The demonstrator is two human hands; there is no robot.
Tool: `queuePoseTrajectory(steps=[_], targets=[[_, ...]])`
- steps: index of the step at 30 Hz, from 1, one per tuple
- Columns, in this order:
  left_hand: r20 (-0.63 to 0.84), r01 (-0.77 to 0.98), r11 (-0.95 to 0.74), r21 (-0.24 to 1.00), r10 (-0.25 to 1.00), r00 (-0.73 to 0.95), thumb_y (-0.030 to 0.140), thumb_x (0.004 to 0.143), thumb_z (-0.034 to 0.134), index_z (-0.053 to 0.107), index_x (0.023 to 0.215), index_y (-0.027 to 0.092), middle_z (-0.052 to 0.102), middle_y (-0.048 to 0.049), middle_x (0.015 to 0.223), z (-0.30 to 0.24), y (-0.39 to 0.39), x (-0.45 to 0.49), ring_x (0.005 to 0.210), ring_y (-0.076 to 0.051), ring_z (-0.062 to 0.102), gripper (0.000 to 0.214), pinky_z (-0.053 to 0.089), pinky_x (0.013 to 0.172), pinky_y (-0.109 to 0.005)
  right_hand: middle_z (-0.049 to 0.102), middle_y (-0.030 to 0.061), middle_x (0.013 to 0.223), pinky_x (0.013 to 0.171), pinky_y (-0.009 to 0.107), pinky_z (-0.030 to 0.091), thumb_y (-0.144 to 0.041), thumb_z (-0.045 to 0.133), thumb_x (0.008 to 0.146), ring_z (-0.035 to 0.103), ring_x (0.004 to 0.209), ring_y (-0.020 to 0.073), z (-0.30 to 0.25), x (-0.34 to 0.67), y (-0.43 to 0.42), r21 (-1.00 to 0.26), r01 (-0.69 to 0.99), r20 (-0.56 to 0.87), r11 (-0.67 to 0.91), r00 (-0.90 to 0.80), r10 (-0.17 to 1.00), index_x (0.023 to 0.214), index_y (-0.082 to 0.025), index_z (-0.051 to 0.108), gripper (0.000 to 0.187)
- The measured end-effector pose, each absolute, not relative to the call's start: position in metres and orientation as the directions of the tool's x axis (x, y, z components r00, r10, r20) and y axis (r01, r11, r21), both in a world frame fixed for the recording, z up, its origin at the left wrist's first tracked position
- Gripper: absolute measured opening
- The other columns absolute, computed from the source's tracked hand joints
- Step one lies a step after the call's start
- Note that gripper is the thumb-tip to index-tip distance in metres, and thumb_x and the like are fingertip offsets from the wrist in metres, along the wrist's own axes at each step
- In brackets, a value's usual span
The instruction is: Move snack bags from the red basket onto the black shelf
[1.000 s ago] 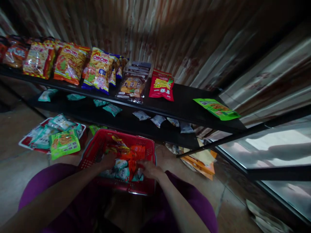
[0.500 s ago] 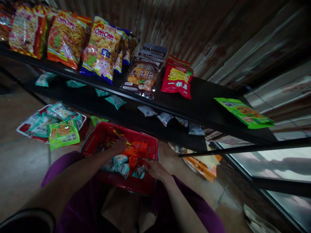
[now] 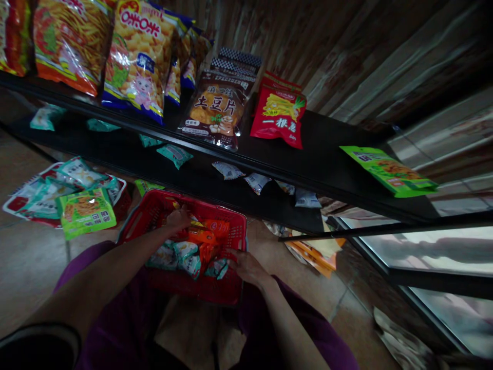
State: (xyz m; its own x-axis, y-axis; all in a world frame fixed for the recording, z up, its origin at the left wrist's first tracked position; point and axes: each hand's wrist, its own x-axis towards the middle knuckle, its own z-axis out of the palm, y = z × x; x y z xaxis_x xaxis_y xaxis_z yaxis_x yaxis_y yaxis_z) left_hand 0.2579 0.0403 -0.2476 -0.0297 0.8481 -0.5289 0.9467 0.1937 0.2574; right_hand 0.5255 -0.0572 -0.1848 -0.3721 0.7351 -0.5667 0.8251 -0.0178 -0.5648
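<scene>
Between my knees stands a red plastic basket point(image 3: 204, 293) holding several snack packets. Inside its left part, my left hand point(image 3: 178, 219) is closed, and a bit of a yellow snack packet point(image 3: 176, 204) shows at its fingertips; most of the packet is hidden. My right hand point(image 3: 246, 266) reaches over the basket's right side with its fingers stretched out, near a teal packet point(image 3: 216, 268). Orange packets point(image 3: 202, 235) lie in the middle of the basket. Several teal and white packets point(image 3: 187, 257) are along its near side.
A black shelf point(image 3: 319, 154) spans the view, with snack bags such as a red bag point(image 3: 279, 110) and a green bag point(image 3: 389, 171). Small packets lie on the lower board point(image 3: 200, 187). Left of the basket, a red-and-white tray point(image 3: 11, 205) holds teal packets and a green packet point(image 3: 88, 211).
My left hand has moved left within the basket and its fingers are now curled in. My right hand stays at the basket's right side. The view has shifted slightly.
</scene>
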Motion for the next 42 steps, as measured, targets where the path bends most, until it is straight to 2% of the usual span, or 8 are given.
queuePoseTrajectory(steps=[13,19,22,26,30,35,39,42], targets=[[-0.408,0.984,-0.008,0.18,0.909,0.082,0.029,0.092,0.034,0.067,0.105,0.014,0.07,-0.0188,0.097,-0.193,0.016,0.273,0.095,-0.031,0.066,0.039,0.048,0.077,-0.041,0.059,0.0169,0.127,0.099,0.038,0.043,-0.023,0.047,0.086,0.057,0.116,0.025,-0.173,0.507,-0.053,-0.597,0.802,-0.497,0.014,-0.384,0.778,0.131,-0.013,0.05,0.046],[-0.259,0.931,-0.211,0.299,0.921,0.292,0.037,0.094,0.03,0.064,0.104,0.024,0.07,-0.0082,0.098,-0.15,-0.001,0.274,0.092,-0.022,0.065,0.038,0.045,0.079,-0.032,0.042,0.0132,0.144,0.11,0.046,0.03,-0.026,0.061,0.078,0.034,0.136,0.0253,-0.175,0.489,-0.051,-0.687,0.714,-0.207,0.134,-0.369,0.906,0.142,-0.021,0.033,0.07],[-0.195,0.875,-0.251,0.413,0.915,0.355,0.037,0.093,0.035,0.064,0.104,0.026,0.07,-0.0045,0.097,-0.135,-0.006,0.275,0.09,-0.019,0.064,0.033,0.043,0.08,-0.027,0.04,0.0134,0.145,0.111,0.047,0.028,-0.033,0.066,0.074,0.031,0.137,0.0271,-0.17,0.48,-0.052,-0.7,0.705,-0.202,0.111,-0.345,0.917,0.144,-0.02,0.029,0.08],[-0.113,0.758,-0.305,0.576,0.889,0.443,0.033,0.092,0.039,0.065,0.098,0.024,0.069,-0.0024,0.093,-0.125,-0.01,0.279,0.088,-0.017,0.062,0.029,0.042,0.082,-0.025,0.055,0.0107,0.132,0.101,0.038,0.039,-0.028,0.054,0.082,0.05,0.123,0.0238,-0.164,0.473,-0.055,-0.732,0.676,-0.225,0.085,-0.358,0.906,0.138,-0.021,0.04,0.058],[-0.052,0.657,-0.266,0.705,0.905,0.423,0.032,0.09,0.043,0.064,0.103,0.023,0.069,-0.0015,0.096,-0.12,-0.009,0.28,0.09,-0.017,0.062,0.026,0.043,0.084,-0.025,0.071,0.0047,0.083,0.073,0.029,0.047,-0.03,0.04,0.087,0.064,0.077,0.0187,-0.169,0.475,-0.054,-0.742,0.669,-0.29,-0.055,-0.246,0.925,0.094,-0.02,0.067,0.03],[0.052,0.448,-0.125,0.885,0.984,0.173,0.032,0.09,0.043,0.048,0.128,0.018,0.068,-0.0038,0.101,-0.118,0.003,0.272,0.087,-0.016,0.064,0.041,0.048,0.08,-0.026,0.062,-0.002,0.061,0.056,0.025,0.043,-0.049,0.053,0.077,0.055,0.057,0.0138,-0.173,0.478,-0.051,-0.909,0.293,-0.34,-0.297,-0.109,0.934,0.07,-0.02,0.061,0.031],[0.064,0.51,-0.006,0.86,0.993,-0.098,0.026,0.086,0.046,0.055,0.117,0.011,0.063,-0.0107,0.112,-0.125,0.012,0.26,0.093,-0.017,0.061,0.036,0.046,0.089,-0.03,0.067,-0.0012,0.065,0.06,0.027,0.047,-0.053,0.067,0.065,0.06,0.059,0.0144,-0.161,0.48,-0.05,-0.904,-0.112,-0.41,-0.412,-0.044,0.911,0.081,-0.019,0.063,0.038],[-0.085,0.489,0.1,0.866,0.995,-0.053,0.031,0.084,0.049,0.062,0.103,0.014,0.064,-0.0093,0.11,-0.132,0.008,0.256,0.1,-0.02,0.059,0.028,0.044,0.093,-0.032,0.07,-0.0005,0.07,0.066,0.029,0.049,-0.049,0.073,0.061,0.064,0.064,0.0161,-0.15,0.483,-0.05,-0.863,-0.266,-0.436,-0.429,-0.036,0.899,0.086,-0.02,0.064,0.039]])
